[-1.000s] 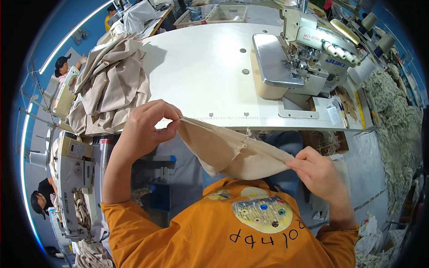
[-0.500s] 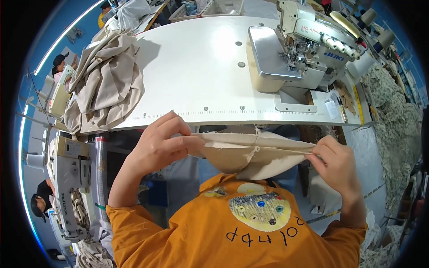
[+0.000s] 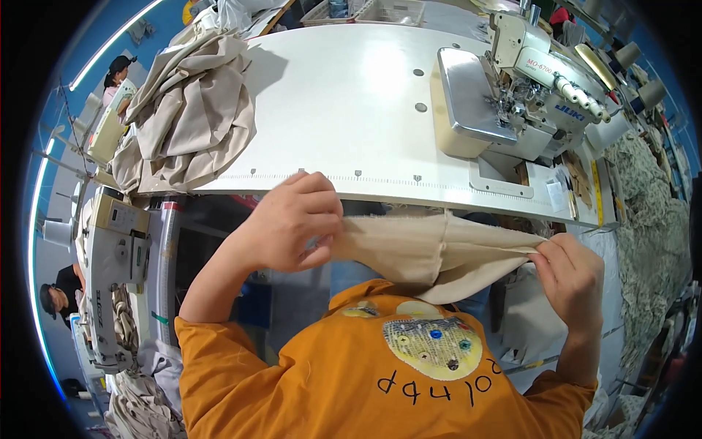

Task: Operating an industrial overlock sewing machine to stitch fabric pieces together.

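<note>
Stretched flatter since before, beige fabric piece (image 3: pixel 439 249) pinched taut between left hand (image 3: pixel 292 223) and right hand (image 3: pixel 570 274), seam straightened for inspection.

I see matt beige woven cloth piece (image 3: pixel 439 249), smooth glossy white surface (image 3: pixel 329 110), sewing machine (image 3: pixel 512 95) with brushed metal plate, cream painted body.

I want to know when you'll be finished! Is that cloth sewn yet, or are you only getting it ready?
Only getting ready. Both hands, the left hand and right hand, hold the beige cloth piece stretched over the lap, in front of the table. It is not yet at the sewing machine. A pile of beige cloth sits on the table's left side.
</note>
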Motion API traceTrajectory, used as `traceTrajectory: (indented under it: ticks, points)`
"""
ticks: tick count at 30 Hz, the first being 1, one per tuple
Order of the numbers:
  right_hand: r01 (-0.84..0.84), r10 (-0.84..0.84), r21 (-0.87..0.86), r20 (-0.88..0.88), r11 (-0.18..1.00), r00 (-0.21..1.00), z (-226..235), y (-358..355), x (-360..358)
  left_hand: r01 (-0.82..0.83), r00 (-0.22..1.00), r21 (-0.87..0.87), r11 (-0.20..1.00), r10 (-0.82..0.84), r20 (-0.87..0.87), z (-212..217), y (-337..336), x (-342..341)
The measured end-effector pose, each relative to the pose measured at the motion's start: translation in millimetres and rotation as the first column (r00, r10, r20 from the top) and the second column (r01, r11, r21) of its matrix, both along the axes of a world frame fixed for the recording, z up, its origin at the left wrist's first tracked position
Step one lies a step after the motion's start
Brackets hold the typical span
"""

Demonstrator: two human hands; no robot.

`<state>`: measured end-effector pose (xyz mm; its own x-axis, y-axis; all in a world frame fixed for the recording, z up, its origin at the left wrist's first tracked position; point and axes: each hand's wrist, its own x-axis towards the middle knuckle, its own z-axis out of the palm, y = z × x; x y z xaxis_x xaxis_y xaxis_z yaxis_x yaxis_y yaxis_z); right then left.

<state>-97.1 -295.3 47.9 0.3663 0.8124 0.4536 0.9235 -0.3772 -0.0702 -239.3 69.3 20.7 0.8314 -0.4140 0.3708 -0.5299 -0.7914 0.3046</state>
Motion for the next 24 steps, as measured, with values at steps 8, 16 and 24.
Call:
traceTrajectory:
  ticks: [8,16,24]
  points:
    - [0.017,0.006,0.084,-0.262,0.996,0.965,-15,-1,-5,-0.203,0.960,0.034,0.979,0.192,0.205,1,9,-6]
    - [0.068,0.034,0.199,-0.467,0.978,0.883,-36,-7,-1,-0.108,0.991,-0.455,0.884,0.129,0.016,-12,9,1]
    - [0.240,-0.044,0.315,-0.522,0.918,0.852,-46,-5,-6,-0.305,0.952,-0.573,0.761,0.231,-0.199,-7,1,-2]
